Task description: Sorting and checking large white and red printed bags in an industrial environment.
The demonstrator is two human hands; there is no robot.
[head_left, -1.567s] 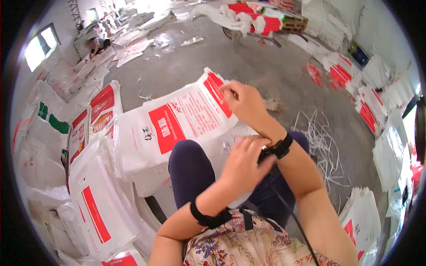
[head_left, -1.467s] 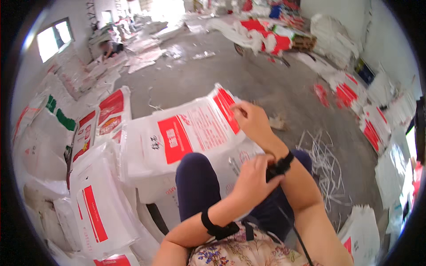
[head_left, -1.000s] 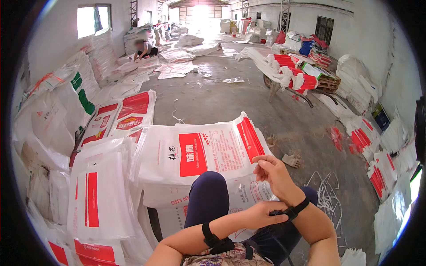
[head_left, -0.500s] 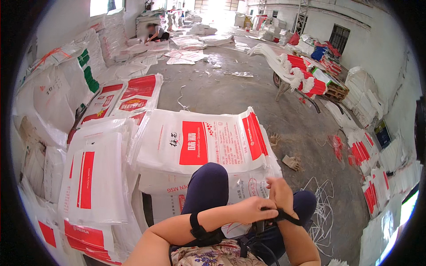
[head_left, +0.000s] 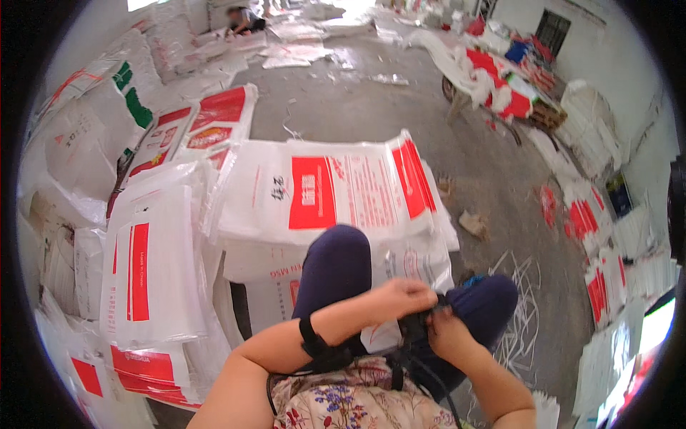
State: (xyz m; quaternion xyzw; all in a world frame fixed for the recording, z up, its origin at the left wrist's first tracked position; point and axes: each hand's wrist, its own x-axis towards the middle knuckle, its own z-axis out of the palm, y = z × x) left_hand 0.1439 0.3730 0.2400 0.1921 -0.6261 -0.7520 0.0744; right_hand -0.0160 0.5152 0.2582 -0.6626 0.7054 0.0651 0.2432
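Both hands meet over my lap, between my knees. My left hand [head_left: 401, 297] is closed, its fingertips pinching one end of a black strap [head_left: 439, 306] with a dark piece hanging below. My right hand [head_left: 450, 336] is curled against the other side of that strap, fingers bent in; its grip is partly hidden. The right wrist shows bare. Another black band [head_left: 309, 336] is round my left forearm. Just ahead of my knees lies a stack of white woven sacks [head_left: 250, 186] with red printing.
More printed sacks [head_left: 161, 272] are piled at the left. A work glove [head_left: 474, 224] and tangled white strips [head_left: 525, 314] lie on the floor at the right. A loaded cart [head_left: 457, 75] stands farther off. At the far left a person [head_left: 245, 21] bends among sacks.
The black strap has come off my right wrist and is now between my hands. My right hand has drawn down and back. The view has tipped down a little.
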